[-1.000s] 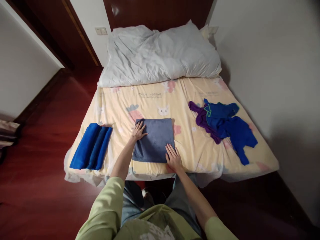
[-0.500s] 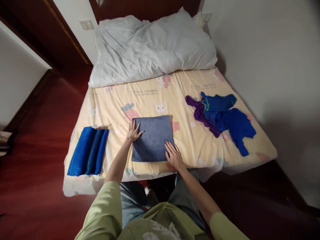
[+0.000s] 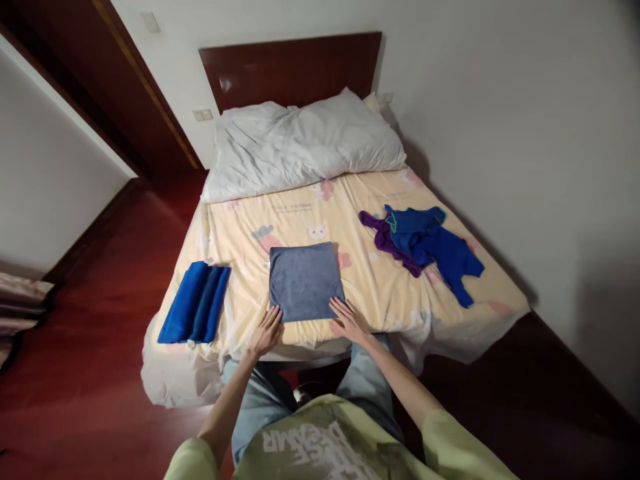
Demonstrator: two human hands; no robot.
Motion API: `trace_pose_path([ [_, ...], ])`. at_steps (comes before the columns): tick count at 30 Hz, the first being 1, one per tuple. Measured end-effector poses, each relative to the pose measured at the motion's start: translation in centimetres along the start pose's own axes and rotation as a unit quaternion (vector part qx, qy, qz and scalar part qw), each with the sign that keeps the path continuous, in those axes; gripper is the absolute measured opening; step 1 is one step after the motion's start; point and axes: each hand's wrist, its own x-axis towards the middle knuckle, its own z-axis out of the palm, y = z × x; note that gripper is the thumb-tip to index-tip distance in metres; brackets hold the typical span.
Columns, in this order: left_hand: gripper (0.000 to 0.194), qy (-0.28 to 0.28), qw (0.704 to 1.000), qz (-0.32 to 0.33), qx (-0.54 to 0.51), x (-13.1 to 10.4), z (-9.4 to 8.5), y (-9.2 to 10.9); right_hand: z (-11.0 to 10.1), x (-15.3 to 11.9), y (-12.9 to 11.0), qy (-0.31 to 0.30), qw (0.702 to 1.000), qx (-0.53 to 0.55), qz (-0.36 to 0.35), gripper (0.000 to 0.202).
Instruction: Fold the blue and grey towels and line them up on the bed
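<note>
A grey-blue cloth (image 3: 306, 280) lies flat in a near-square on the bed, right in front of me. My left hand (image 3: 267, 329) rests at its near left corner, fingers stretched out and tips on the fabric. At the near right corner, my right hand (image 3: 348, 320) lies with its fingers extended over the edge. Neither hand grips anything. To the left sit blue cloths (image 3: 193, 303), folded into long strips side by side. On the right is a loose heap with a crumpled blue cloth (image 3: 453, 257), a green-edged blue cloth (image 3: 417, 219) and a purple cloth (image 3: 385, 239).
The bed's yellow patterned sheet (image 3: 240, 233) carries all the cloths. A bunched white quilt (image 3: 305, 143) lies across the far end, before a dark wooden headboard (image 3: 295, 70). A wall runs close along the bed's right side. Patterned fabric (image 3: 23, 300) shows at the far left.
My left hand has slid from the cloth's far left edge down to its near left corner. My right hand stays near the right corner. The view has tilted up, showing more headboard.
</note>
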Motion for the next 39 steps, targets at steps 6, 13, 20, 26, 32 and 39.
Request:
trace_pose_path([
  [6, 0.051, 0.004, 0.998, -0.06, -0.026, -0.7, 0.3, 0.2, 0.4, -2.2, 2.4, 0.061, 0.998, 0.029, 0.018, 0.059],
  [13, 0.056, -0.013, 0.996, -0.086, -0.029, 2.3, -1.0, 0.0, 1.4, 0.1, 2.4, 0.027, 0.999, -0.024, 0.035, 0.068],
  [20, 0.055, -0.008, 0.999, -0.033, -0.038, -1.1, -1.1, -0.8, 0.5, -1.5, 3.4, -0.009, 1.0, 0.018, 0.011, 0.06],
  [26, 0.053, 0.024, 0.987, -0.078, -0.14, -2.5, 0.6, -0.1, 0.6, -3.3, 2.4, -0.004, 0.998, 0.05, 0.033, 0.055],
  [32, 0.041, 0.079, 0.964, -0.141, -0.211, -1.6, 0.3, 0.9, -0.1, -2.7, 0.9, 0.037, 0.992, 0.096, 0.079, 0.054],
  [39, 0.039, 0.124, 0.94, -0.216, -0.234, -1.1, -0.7, 1.6, -1.1, -2.0, 0.7, 0.069, 0.97, 0.167, 0.164, 0.05],
])
